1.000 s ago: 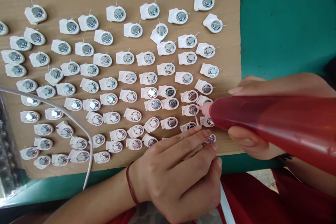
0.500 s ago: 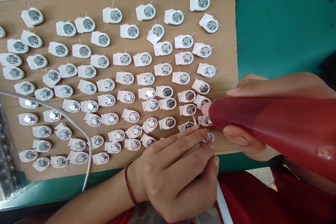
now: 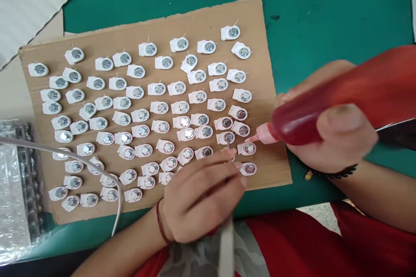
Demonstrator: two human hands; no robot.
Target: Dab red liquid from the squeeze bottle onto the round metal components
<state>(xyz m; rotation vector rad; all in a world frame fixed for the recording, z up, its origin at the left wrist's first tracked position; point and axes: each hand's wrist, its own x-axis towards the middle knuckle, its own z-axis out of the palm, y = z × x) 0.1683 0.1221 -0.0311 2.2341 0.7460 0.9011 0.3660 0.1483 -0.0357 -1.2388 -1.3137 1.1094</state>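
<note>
Head view: your right hand (image 3: 328,138) is squeezing the soft red bottle (image 3: 341,99) round its middle. Your left hand (image 3: 201,194) is curling, pressing down near a tiny, light part (image 3: 249,148); I cannot tell if it is holding anything.

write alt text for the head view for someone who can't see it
The right hand grips a red squeeze bottle, its pink nozzle pointing at small white parts with metal discs laid in rows on a cardboard sheet. The left hand rests fingertips on the sheet beside the nozzle. A white cable crosses the sheet's left side on a green table.

A small assembly workshop: rows of identical white parts (image 3: 161,126) on cardboard (image 3: 266,95).
</note>
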